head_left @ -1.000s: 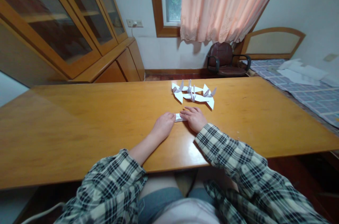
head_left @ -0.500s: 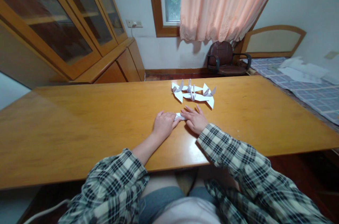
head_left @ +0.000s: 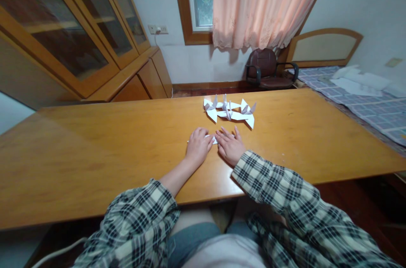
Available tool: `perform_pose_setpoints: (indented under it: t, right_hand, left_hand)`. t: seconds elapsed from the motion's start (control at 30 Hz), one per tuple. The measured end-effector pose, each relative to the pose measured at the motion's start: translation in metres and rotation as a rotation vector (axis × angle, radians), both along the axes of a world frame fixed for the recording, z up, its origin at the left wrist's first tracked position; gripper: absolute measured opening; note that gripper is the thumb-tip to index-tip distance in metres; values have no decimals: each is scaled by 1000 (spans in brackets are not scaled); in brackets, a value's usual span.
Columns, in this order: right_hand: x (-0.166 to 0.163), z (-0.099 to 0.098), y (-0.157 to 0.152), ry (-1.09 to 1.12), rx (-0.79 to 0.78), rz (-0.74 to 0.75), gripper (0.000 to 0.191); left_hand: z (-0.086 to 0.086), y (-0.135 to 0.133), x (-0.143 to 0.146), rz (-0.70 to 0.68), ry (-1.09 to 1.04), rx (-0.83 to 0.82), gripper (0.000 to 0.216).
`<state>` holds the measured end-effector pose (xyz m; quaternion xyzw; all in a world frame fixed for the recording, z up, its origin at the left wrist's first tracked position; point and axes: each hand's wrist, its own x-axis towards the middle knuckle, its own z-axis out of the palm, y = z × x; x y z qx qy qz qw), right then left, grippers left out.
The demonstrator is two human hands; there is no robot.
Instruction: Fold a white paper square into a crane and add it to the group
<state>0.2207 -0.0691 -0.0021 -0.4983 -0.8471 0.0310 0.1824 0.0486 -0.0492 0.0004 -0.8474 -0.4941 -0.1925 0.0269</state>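
Observation:
A narrow folded strip of white paper (head_left: 215, 140) lies flat on the table, and both hands cover most of it. My left hand (head_left: 198, 146) is closed over its left part, fingers bent and close together, with a small paper tip showing beyond them. On the right part rests my right hand (head_left: 231, 148), open, its fingers spread and lying flat on the paper and tabletop. A small gap between the hands shows the paper's middle. Just beyond them sits a cluster of several white origami cranes (head_left: 229, 113), wings touching or overlapping.
The wooden table (head_left: 111, 154) stretches wide to both sides, its front edge close to my lap. Behind it stand a glass-door cabinet (head_left: 91, 35) at left and a brown armchair (head_left: 265, 69). A bed (head_left: 358, 103) with a checked cover is at right.
My left hand has shifted slightly and its fingers are more bent, so a paper tip now shows at its left. The right hand still lies on the paper. The view has moved a little.

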Motion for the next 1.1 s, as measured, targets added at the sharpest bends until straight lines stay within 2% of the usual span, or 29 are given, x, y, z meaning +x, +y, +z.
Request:
perform_pose_setpoints:
  t: [0.2,0.37,0.6,0.83,0.97,1.1]
  right_hand:
    - [-3,1,-9,-37,37,-160,42]
    - [5,0,-5,-16,51,-261,39]
    - [22,4,14,44,-55,-203,39]
    - [13,13,17,-24,-65,-239,38]
    - [12,20,31,-56,-185,-252,43]
    - [15,25,52,-107,-327,-224,49]
  left_hand:
    - [-19,11,1,-178,-100,-76,33]
    - [-26,14,-1,-193,-162,-108,35]
    - [-17,10,0,-173,-181,-203,38]
    - [-7,2,3,-81,-158,-279,38]
    - [-9,3,2,-50,-147,-257,37]
    - [-12,3,0,15,-135,-184,47]
